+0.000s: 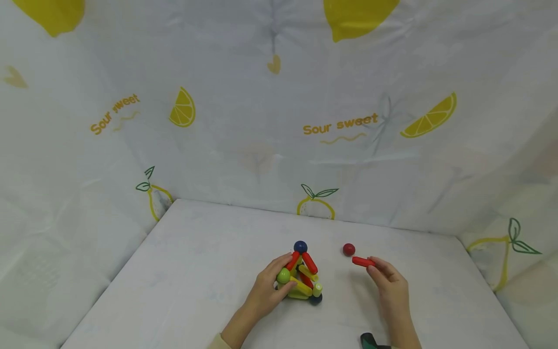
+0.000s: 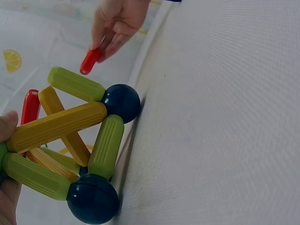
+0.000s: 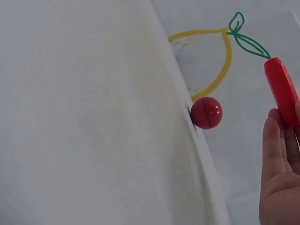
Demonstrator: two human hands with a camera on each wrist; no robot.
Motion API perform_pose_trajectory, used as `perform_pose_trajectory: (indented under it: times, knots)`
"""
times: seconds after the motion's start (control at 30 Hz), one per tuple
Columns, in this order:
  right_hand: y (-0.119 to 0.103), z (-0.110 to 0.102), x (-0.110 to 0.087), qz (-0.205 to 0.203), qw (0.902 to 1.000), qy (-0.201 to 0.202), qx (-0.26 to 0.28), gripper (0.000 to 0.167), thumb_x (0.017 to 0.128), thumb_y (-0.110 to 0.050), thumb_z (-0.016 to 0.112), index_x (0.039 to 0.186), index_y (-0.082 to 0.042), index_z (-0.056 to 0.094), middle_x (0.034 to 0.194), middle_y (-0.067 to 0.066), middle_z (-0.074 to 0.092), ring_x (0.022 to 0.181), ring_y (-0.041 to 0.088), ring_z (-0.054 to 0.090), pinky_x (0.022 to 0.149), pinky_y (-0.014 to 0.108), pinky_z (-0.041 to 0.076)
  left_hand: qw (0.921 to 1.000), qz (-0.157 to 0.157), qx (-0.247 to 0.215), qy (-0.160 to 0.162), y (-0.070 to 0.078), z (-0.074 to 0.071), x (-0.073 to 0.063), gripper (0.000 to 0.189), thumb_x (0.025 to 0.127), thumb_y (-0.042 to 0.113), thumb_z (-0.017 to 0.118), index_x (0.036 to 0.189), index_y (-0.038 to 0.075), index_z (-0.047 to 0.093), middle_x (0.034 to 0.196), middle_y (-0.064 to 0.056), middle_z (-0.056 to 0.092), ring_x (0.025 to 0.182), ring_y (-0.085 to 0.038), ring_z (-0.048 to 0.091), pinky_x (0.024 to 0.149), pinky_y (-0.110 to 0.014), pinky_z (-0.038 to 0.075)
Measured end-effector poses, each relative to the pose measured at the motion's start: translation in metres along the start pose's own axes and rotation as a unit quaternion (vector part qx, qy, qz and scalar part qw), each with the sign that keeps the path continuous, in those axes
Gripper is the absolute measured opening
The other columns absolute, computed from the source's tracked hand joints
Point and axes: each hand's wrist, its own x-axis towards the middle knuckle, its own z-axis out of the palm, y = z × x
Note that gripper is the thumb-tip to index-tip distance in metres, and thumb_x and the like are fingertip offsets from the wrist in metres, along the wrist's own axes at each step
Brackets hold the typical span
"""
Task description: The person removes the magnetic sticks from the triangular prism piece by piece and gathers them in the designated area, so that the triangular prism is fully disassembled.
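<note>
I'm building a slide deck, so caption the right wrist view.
Right hand holding a red rod, with a red ball on the white tabletop.

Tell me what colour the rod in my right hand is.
Red; the rod shows best in the right wrist view.

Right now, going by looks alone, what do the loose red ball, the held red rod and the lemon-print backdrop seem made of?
Red ball: probably hard, glossy plastic; it shows bright highlights and a dark seam.
Red rod: likely plastic, smooth and semi-gloss, with flat facets.
Lemon-print backdrop: perhaps plastic sheeting or coated cloth, given its creases and soft sheen; the look leaves that open.
</note>
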Motion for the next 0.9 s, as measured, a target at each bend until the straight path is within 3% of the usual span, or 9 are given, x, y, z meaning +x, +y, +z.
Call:
perform_pose_trajectory:
  times: [0.13,0.33,0.57,0.77,0.83,0.9]
  knots:
    - [0.006,-0.004,0.008,0.044,0.9988,-0.012,0.021,0.05,0.09,-0.028,0.064,0.135,-0.008,0.051,0.126,-0.003,0.051,0.099,-0.006,0.056,0.081,0.006,0.048,1.0,-0.001,0.002,-0.002,-0.001,0.001,-0.001,0.058,0.088,0.028,0.067,0.138,0.009,0.046,0.142,-0.008,0.048,0.131,-0.021,0.047,0.104,-0.034,0.043]
    - [0.017,-0.007,0.022,0.053,0.9985,-0.016,-0.006,0.05,0.09,-0.031,0.064,0.134,-0.01,0.052,0.131,0.001,0.05,0.104,-0.003,0.053,0.081,0.003,0.046,1.0,0.005,0.001,0.005,-0.003,0.001,-0.002,0.057,0.088,0.028,0.067,0.137,0.008,0.047,0.141,-0.01,0.049,0.13,-0.022,0.047,0.104,-0.034,0.043]
    - [0.026,-0.01,0.029,0.015,0.9956,-0.01,-0.092,0.044,0.094,-0.031,0.059,0.132,-0.008,0.053,0.137,0.009,0.049,0.128,0.019,0.041,0.077,-0.004,0.04,1.0,0.003,-0.002,0.001,-0.001,0.001,-0.001,0.057,0.087,0.028,0.067,0.137,0.009,0.047,0.141,-0.006,0.049,0.13,-0.021,0.047,0.104,-0.034,0.043]
    - [0.032,-0.008,0.034,-0.029,0.9849,0.019,-0.17,0.033,0.095,-0.021,0.057,0.124,-0.005,0.059,0.131,0.016,0.056,0.124,0.027,0.048,0.072,-0.006,0.037,1.0,0.004,0.002,0.0,-0.001,0.001,0.0,0.056,0.088,0.029,0.066,0.137,0.009,0.047,0.142,-0.006,0.049,0.13,-0.022,0.048,0.103,-0.034,0.044]
    - [0.033,-0.007,0.036,-0.033,0.9812,0.023,-0.188,0.032,0.096,-0.02,0.056,0.124,-0.006,0.059,0.13,0.016,0.057,0.123,0.027,0.049,0.078,0.0,0.044,1.0,0.004,0.001,0.0,-0.001,0.0,0.0,0.056,0.088,0.029,0.066,0.137,0.009,0.047,0.142,-0.006,0.049,0.13,-0.022,0.048,0.103,-0.034,0.044]
    - [0.033,-0.006,0.038,-0.038,0.9788,0.024,-0.2,0.032,0.096,-0.018,0.054,0.125,-0.006,0.058,0.131,0.016,0.057,0.124,0.028,0.049,0.09,0.014,0.049,1.0,0.002,0.001,0.0,-0.001,0.0,0.0,0.056,0.088,0.029,0.066,0.137,0.009,0.047,0.142,-0.006,0.048,0.13,-0.022,0.048,0.103,-0.033,0.043]
